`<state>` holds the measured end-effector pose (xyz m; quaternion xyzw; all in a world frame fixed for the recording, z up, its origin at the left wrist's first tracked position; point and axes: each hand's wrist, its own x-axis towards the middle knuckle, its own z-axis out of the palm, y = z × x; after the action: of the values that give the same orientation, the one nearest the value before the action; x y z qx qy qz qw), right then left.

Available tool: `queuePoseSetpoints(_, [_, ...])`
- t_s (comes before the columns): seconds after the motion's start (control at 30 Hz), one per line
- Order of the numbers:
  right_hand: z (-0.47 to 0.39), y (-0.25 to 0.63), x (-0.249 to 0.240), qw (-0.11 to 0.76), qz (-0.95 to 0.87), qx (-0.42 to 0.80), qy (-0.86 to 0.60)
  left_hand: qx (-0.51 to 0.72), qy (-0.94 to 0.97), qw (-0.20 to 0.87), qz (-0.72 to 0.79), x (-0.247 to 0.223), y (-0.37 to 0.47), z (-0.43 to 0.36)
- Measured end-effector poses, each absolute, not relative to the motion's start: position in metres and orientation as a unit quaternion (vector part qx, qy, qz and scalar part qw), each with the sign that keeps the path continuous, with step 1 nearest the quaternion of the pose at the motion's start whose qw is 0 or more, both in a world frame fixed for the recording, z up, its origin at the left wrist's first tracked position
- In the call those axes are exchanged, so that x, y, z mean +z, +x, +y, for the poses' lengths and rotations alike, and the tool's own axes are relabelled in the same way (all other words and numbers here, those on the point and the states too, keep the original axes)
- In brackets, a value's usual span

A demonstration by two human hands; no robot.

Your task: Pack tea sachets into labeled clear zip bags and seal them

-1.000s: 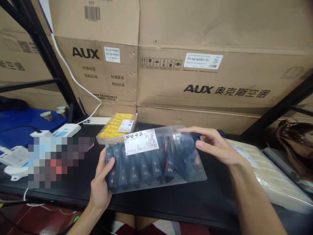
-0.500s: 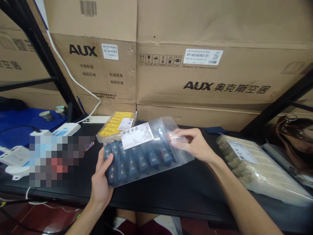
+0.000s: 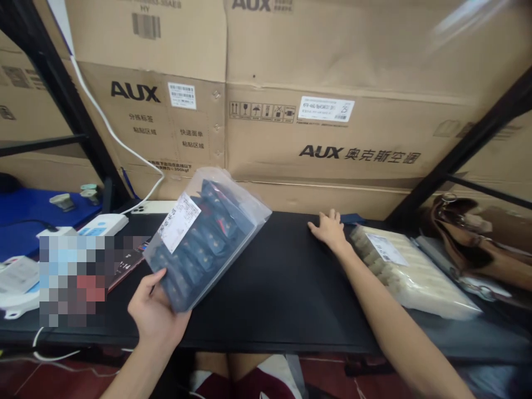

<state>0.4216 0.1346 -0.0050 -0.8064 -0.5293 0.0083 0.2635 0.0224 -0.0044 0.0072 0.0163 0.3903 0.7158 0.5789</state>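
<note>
A clear bag of dark blue packets point(image 3: 211, 238) with a white label is held up, tilted, over the left part of the black table point(image 3: 282, 299). My left hand point(image 3: 160, 307) grips its lower left corner, the thumb on the front. Over at the back of the table, my right hand point(image 3: 330, 227) has its fingers spread and holds nothing. It is beside a small dark blue item point(image 3: 352, 219) and left of a clear bag of beige packets point(image 3: 419, 271).
Large AUX cardboard boxes point(image 3: 266, 133) stand behind the table. On the left are a white power strip point(image 3: 103, 224), a phone point(image 3: 127, 269) and a white cable. A brown leather bag point(image 3: 477, 233) sits at the right, near a black slanted frame bar point(image 3: 469, 138).
My right hand has let go of the blue-packet bag and moved right and back. The bag has tilted up to the left in my left hand and now hides the yellow pack.
</note>
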Motion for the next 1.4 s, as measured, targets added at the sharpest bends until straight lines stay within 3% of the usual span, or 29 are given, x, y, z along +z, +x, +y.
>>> queuePoseSetpoints(0.23, [0.147,0.430,-0.021,0.138,-0.495,-0.001,-0.858,0.725,0.073,0.558,0.397,0.006,0.029,-0.006])
queuePoseSetpoints(0.77, [0.128,0.430,0.010,0.005,-0.718,0.037,-0.695,0.713,0.083,0.563,0.409,0.004,0.034,-0.006])
queuePoseSetpoints(1.2, [0.128,0.433,0.011,0.023,-0.678,0.021,-0.734,0.717,0.081,0.562,0.404,0.005,0.034,-0.006])
queuePoseSetpoints(1.4, [0.119,0.426,0.025,0.094,-0.656,0.041,-0.748,0.714,0.081,0.570,0.398,0.005,0.032,-0.006])
